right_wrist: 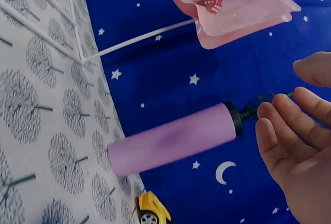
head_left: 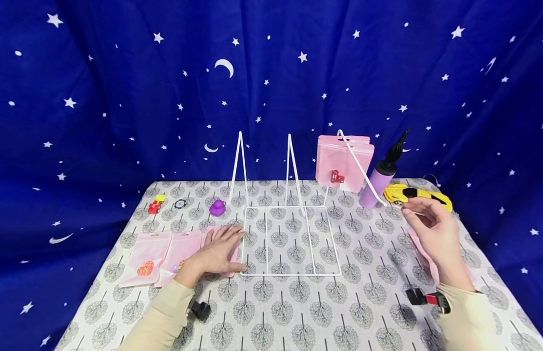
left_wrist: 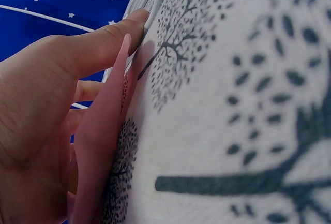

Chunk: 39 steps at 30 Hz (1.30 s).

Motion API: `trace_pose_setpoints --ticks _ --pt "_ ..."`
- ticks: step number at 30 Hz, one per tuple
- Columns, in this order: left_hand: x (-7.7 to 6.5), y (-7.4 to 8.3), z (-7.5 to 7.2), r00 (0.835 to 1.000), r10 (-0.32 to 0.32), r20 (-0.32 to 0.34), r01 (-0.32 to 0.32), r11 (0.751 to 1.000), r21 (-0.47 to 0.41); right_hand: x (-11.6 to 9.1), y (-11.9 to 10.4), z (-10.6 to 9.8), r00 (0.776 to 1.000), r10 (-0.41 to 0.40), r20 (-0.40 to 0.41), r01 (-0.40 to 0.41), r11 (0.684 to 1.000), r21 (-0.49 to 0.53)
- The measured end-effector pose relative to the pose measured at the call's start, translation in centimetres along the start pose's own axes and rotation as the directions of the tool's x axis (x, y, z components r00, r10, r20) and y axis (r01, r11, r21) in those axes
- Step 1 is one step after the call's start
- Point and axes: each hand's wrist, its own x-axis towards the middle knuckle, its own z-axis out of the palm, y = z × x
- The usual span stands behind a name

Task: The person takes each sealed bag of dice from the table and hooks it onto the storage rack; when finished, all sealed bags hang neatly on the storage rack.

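Observation:
My left hand (head_left: 219, 253) spreads over a pink zip pouch (head_left: 234, 254) on the table, just left of a white wire rack (head_left: 293, 275). In the left wrist view the thumb reaches past the raised edge of that pouch (left_wrist: 98, 141) to the table. My right hand (head_left: 434, 234) is held above the table's right side, fingers loosely bent with nothing between them. Near its fingertips is the front end of the rack's right prong (head_left: 372, 187). Pink pouches (head_left: 352, 158) with red dice (head_left: 337, 176) hang on that prong.
Two more pink pouches lie at left, one with orange dice (head_left: 145, 268). Behind are a toy vehicle (head_left: 156, 204), a small round gear-like piece (head_left: 180, 204) and a purple duck (head_left: 217, 207). A purple hand pump (head_left: 374, 187) and yellow toy car (head_left: 422, 196) stand back right.

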Motion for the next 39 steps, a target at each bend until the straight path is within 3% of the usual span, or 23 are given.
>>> trace_pose_setpoints --ticks 13,20,29,34,39 --pt "-0.1 -0.2 0.2 1.0 0.002 -0.003 -0.002 1.0 -0.007 -1.2 2.1 -3.1 0.996 0.085 -0.03 -0.089 0.989 -0.122" --pt "0.0 -0.3 0.3 1.0 0.009 -0.009 -0.009 1.0 -0.008 -2.1 3.1 -4.7 0.99 0.122 -0.075 -0.131 0.984 -0.12" --pt "0.0 -0.1 0.1 1.0 0.008 -0.008 -0.008 1.0 -0.011 -3.3 4.3 -6.0 0.964 0.226 -0.141 -0.243 0.963 -0.118" --pt "0.1 -0.2 0.1 1.0 0.01 -0.011 -0.01 1.0 -0.011 -3.6 5.2 -7.1 0.957 0.264 -0.121 -0.28 0.948 -0.149" --pt "0.0 -0.1 0.1 1.0 0.012 -0.009 -0.012 1.0 -0.015 -3.8 6.0 -8.4 0.953 0.295 -0.073 -0.304 0.922 -0.242"
